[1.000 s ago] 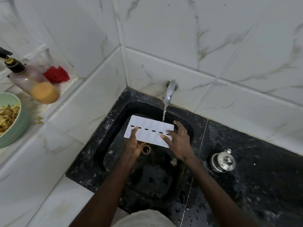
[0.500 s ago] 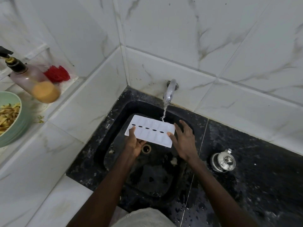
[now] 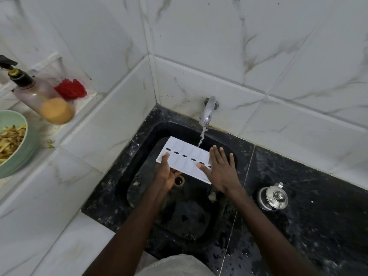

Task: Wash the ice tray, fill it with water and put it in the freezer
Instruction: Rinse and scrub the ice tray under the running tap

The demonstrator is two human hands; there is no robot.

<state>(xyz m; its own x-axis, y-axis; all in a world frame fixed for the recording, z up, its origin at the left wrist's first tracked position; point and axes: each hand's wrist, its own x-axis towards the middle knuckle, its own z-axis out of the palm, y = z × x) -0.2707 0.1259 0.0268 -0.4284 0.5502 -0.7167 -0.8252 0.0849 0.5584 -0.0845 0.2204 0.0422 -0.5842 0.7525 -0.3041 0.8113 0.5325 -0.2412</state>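
Note:
A white ice tray (image 3: 184,156) with a row of dark oval holes is held level over the black sink (image 3: 139,148), under the running metal tap (image 3: 208,110). Water falls onto the tray's far right part. My left hand (image 3: 166,174) grips the tray's near left edge, thumb on top and fingers underneath. My right hand (image 3: 220,168) lies flat on the tray's right end with its fingers spread, covering that end.
A small steel lidded pot (image 3: 272,198) stands on the wet black counter right of the sink. On the left ledge are a pump soap bottle (image 3: 39,96), a red scrubber (image 3: 70,89) and a green bowl (image 3: 20,156) of peelings. The sink drain (image 3: 179,180) lies below the tray.
My right hand has slid from the tray's near right edge up onto its right end, fingers now flat and spread. The tray and my left hand have barely moved.

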